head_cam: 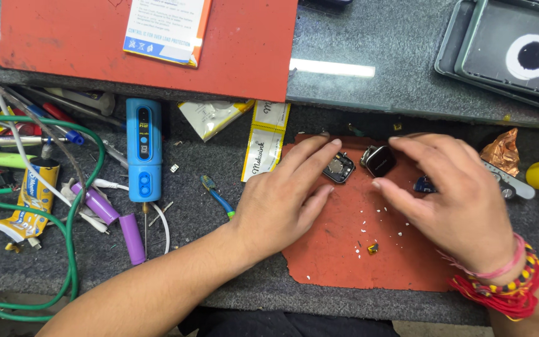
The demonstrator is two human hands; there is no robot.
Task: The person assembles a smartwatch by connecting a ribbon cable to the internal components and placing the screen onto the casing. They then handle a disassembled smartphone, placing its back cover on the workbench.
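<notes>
left hand (pixel 285 200) flat and spread on the red work mat (pixel 344 249), fingertips pinning the opened smartwatch case (pixel 339 168) at the mat's 12 o'clock edge. right hand (pixel 447 193) loosely spread, fingers hovering at the detached watch screen (pixel 378 160) just at 3 o'clock of the case, gripping nothing. looks like mid-disassembly, with parts being sorted; calls next for a careful pinch on the screen's edges, clear of the small blue part (pixel 423 185).

My arms are bare, with no sleeves. On my right wrist I wear red threads (pixel 500 298), a pink band (pixel 505 267) and colourful beads (pixel 533 269).
</notes>
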